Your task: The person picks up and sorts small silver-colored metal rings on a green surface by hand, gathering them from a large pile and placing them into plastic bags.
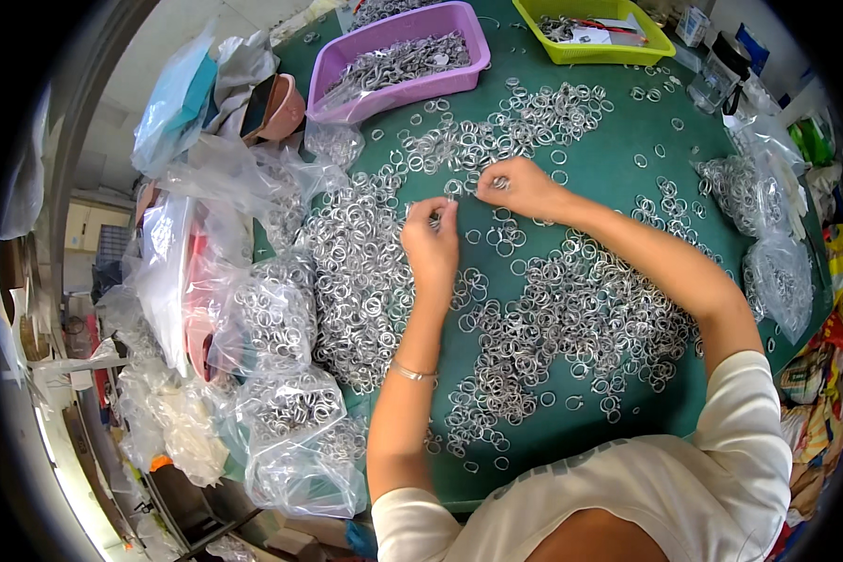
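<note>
Small silver metal rings (365, 272) lie in loose heaps over the green table (496, 290). My left hand (430, 245) is closed in a pinch near the table's middle, with a metal ring (452, 188) at its fingertips. Close by on the right, my right hand (525, 192) also has thumb and fingers pressed together; whatever is between them is too small to make out. The fingertips of both hands face each other with a small gap. Behind them spreads another heap of rings (525, 122), and a larger pile (599, 309) lies below my right forearm.
A purple basin (482, 47) of metal pieces stands at the back, a yellow-green tray (571, 56) to its right. Clear bags of rings (276, 314) line the left side; more bags (777, 272) lie at the right edge. A clear jar (718, 75) stands far right.
</note>
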The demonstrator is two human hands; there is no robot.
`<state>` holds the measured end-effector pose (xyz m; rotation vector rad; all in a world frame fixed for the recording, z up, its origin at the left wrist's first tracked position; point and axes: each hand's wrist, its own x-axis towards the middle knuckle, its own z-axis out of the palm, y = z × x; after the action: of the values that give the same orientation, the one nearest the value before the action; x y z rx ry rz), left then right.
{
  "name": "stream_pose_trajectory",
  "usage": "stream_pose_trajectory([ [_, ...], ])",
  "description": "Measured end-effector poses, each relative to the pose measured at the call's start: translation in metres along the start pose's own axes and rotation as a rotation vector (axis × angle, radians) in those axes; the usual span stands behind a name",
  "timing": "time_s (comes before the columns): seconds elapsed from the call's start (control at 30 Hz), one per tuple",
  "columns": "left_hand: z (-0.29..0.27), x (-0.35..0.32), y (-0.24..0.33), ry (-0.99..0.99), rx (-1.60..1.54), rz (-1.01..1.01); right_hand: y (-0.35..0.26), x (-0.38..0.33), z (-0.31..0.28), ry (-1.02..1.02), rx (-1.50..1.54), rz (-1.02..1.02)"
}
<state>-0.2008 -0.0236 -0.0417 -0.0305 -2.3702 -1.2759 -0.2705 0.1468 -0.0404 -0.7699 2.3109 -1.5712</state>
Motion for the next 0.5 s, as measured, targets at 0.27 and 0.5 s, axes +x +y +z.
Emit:
stream_pose_trajectory([
  [0.27,-0.021,-0.025,0.051,-0.204,-0.501,-0.391,-0.028,-0.038,-0.005,-0.001,1.192,0.653],
  [0.5,-0.014,-0.025,0.027,0.127,0.138,0.038,-0.039,-0.043,0.010,-0.070,1.073,0.732],
])
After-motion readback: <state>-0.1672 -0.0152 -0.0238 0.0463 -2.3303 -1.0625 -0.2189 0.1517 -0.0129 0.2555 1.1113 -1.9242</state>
